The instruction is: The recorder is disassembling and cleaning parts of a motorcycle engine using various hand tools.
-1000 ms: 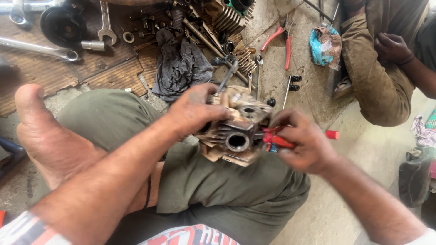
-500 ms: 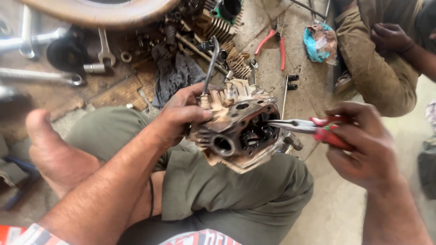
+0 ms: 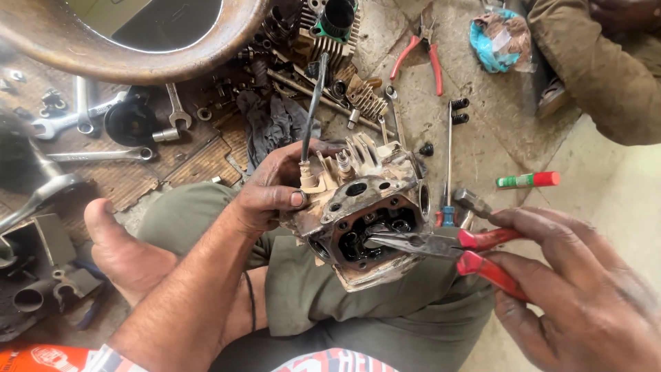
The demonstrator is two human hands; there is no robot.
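My left hand [image 3: 272, 189] grips a greasy, finned engine cylinder head [image 3: 365, 213] and holds it tilted over my lap, its open side facing me. A spark plug and a black cable stick up from its top. My right hand [image 3: 585, 289] is shut on red-handled needle-nose pliers [image 3: 447, 244]. The plier tips reach into the head's dark oily opening, next to the valve parts.
Spanners [image 3: 82, 117], a dark rag [image 3: 275, 127], a finned engine cylinder [image 3: 330, 27], red-handled pliers [image 3: 420, 52] and long bolts [image 3: 449, 145] lie on the floor ahead. A small red-and-green tube [image 3: 529, 180] lies at right. Another person sits at top right [image 3: 606, 62]. My bare foot [image 3: 124, 255] rests at left.
The cylinder head has turned its open side toward me. My right hand drew back to the right, then brought the plier tips into the opening. The view moved closer.
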